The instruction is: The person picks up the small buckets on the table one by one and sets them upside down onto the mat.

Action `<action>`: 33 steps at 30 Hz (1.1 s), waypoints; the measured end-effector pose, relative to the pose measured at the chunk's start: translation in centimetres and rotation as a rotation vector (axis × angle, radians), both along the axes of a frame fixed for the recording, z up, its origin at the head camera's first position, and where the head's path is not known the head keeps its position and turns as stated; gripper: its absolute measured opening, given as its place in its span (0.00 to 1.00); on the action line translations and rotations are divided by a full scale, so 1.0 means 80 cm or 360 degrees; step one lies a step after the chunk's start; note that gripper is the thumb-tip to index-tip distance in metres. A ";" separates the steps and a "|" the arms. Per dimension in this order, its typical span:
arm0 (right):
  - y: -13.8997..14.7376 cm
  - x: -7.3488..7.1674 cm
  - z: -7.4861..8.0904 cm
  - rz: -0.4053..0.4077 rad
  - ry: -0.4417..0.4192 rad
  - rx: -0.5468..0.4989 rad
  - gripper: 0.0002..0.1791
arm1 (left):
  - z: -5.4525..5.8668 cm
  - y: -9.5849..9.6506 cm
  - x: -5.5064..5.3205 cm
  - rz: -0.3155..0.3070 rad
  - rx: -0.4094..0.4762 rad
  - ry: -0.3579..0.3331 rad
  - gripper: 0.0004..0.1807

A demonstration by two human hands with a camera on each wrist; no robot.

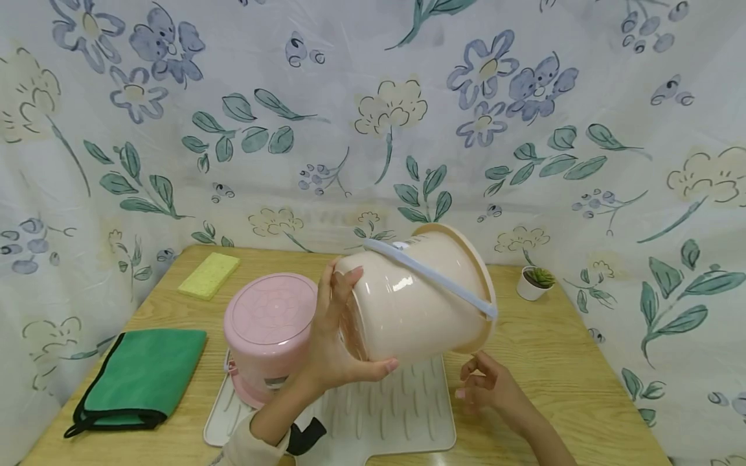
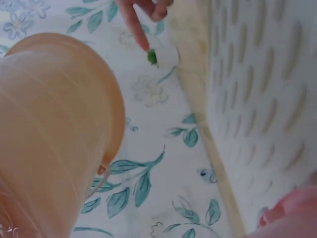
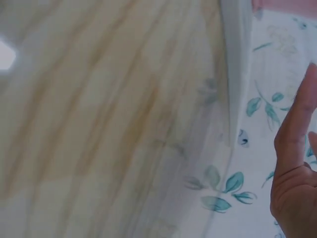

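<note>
A cream-peach bucket point(image 1: 419, 310) is held up on its side, its rim toward the right and its base toward the left. My left hand point(image 1: 323, 349) grips it by the base, fingers over the top and thumb below. Its pale blue handle point(image 1: 434, 278) lies across the bucket's side. Just below the rim is my right hand point(image 1: 495, 395), fingers loosely bent and holding nothing; in the left wrist view that hand point(image 2: 143, 15) is apart from the bucket. A pink bucket point(image 1: 271, 310) stands upside down on the white ridged drying mat point(image 1: 402, 408).
A folded green cloth point(image 1: 142, 375) with black edging lies on the left of the wooden table point(image 1: 524, 349). Behind it is a yellow sponge point(image 1: 210, 275). A small potted plant point(image 1: 533, 283) stands at the back right, before a floral curtain point(image 1: 332, 188).
</note>
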State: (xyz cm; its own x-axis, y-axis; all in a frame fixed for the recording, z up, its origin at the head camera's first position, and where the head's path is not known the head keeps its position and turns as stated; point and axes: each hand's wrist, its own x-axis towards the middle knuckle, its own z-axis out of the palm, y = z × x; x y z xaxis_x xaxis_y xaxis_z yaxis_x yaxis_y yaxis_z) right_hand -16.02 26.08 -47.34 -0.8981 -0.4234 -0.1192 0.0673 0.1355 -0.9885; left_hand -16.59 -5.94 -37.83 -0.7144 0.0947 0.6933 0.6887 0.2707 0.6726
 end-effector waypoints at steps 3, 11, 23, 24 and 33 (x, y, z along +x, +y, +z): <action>0.005 0.003 -0.001 0.0077 0.0096 0.0147 0.42 | 0.003 -0.001 0.006 0.0088 -0.0114 0.0040 0.65; 0.009 0.010 -0.006 0.0332 0.0448 0.0309 0.52 | 0.008 -0.003 0.016 0.0312 -0.0361 0.0317 0.66; 0.008 0.013 -0.018 0.0389 0.0705 0.0499 0.51 | 0.003 -0.010 0.022 0.0421 -0.0477 0.0405 0.64; 0.007 0.013 -0.018 0.0399 0.0723 0.0512 0.51 | 0.003 -0.011 0.022 0.0427 -0.0483 0.0401 0.64; 0.002 0.015 -0.022 0.0419 0.0819 0.0696 0.50 | -0.002 -0.015 0.027 0.0485 -0.0532 0.0433 0.62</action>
State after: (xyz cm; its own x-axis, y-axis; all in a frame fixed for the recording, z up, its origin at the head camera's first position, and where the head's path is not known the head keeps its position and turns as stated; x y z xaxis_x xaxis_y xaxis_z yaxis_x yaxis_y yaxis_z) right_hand -14.83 26.26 -49.08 -0.7607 -0.6438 0.0833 -0.4813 0.4731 -0.7379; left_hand -14.40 -7.13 -38.01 -0.5424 0.1583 0.8251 0.6830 0.6549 0.3233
